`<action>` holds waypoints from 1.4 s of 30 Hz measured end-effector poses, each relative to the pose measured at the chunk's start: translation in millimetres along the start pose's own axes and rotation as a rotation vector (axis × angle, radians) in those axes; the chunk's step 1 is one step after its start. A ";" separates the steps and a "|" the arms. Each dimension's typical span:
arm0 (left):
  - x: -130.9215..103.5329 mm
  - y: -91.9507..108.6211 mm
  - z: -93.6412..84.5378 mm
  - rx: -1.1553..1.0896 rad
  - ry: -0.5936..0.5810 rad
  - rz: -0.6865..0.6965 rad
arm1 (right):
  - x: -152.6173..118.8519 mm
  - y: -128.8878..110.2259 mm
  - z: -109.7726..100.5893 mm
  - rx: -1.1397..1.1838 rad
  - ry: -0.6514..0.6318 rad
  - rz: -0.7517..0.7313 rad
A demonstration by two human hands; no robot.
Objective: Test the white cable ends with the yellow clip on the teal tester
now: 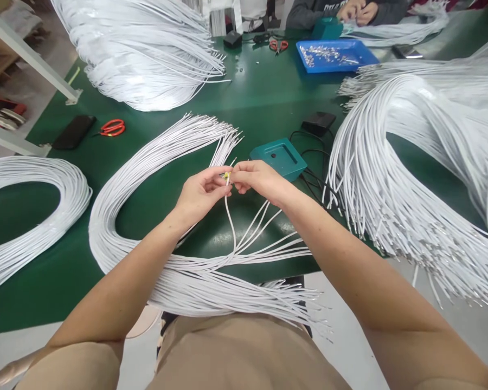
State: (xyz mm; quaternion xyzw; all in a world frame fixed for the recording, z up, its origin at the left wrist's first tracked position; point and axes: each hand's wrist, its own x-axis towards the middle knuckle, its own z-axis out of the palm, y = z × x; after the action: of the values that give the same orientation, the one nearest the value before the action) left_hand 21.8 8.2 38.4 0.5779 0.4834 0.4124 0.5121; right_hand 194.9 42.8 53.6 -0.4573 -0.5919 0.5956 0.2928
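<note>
My left hand [200,194] pinches a thin white cable [230,216] near its end, over the middle of the table. My right hand [260,179] meets it from the right with fingers pressed together; what lies between these fingertips is hidden. A tiny yellow piece [226,175] shows where the two hands meet, too small to name. The held cable rises from a curved bundle of white cables [122,216] that loops around the left and along the table's front edge. Just behind my right hand stands a teal block-shaped device [280,158] with a recessed top.
More white cables are heaped at the back [146,54], coiled at the left [71,187] and draped at the right [366,162]. Red-handled scissors [113,128], a black phone-like object [74,132], red-handled cutters [278,46] and a blue tray [329,67] of small parts lie around. A co-worker's hands [358,12] are across the table.
</note>
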 end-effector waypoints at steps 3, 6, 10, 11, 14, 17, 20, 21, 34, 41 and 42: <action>6.4 -2.1 1.4 0.101 0.027 0.044 | 8.9 3.5 -1.9 0.267 -0.115 0.192; 13.5 -9.2 1.8 0.083 0.024 0.041 | 12.0 4.7 -1.4 0.220 -0.027 0.255; 18.5 -17.5 -0.6 0.038 0.041 -0.012 | 8.7 5.6 2.8 -0.294 0.222 -0.033; 18.7 -17.9 -1.2 0.029 0.049 -0.026 | 8.1 7.1 3.4 -0.409 0.217 -0.108; 18.5 -15.5 -1.9 -0.029 0.053 -0.080 | 9.5 13.7 2.0 -0.722 0.166 -0.313; 19.6 -13.0 -1.0 -0.092 0.041 -0.145 | 14.2 17.4 -3.2 -1.070 0.093 -0.514; 22.6 -15.0 0.0 -0.093 0.075 -0.172 | 20.0 15.7 -9.1 -1.340 0.107 -0.579; 23.7 -16.8 -0.1 -0.081 0.087 -0.177 | 22.3 15.0 -11.0 -1.386 0.128 -0.568; 28.9 -33.7 -5.3 0.076 0.137 -0.200 | 35.7 24.4 -17.2 -1.507 0.062 -0.516; 25.2 -42.7 -12.1 0.161 0.170 -0.184 | 40.7 21.4 -13.0 -1.527 0.012 -0.461; 25.1 -44.2 -12.7 0.178 0.173 -0.181 | 41.7 21.3 -12.7 -1.533 0.013 -0.449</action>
State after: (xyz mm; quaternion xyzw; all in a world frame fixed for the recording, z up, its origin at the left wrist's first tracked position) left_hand 8.2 35.6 -4.1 0.5375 0.6104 0.3684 0.4503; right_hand 193.2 82.7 26.1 -0.4049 -0.9127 -0.0529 0.0134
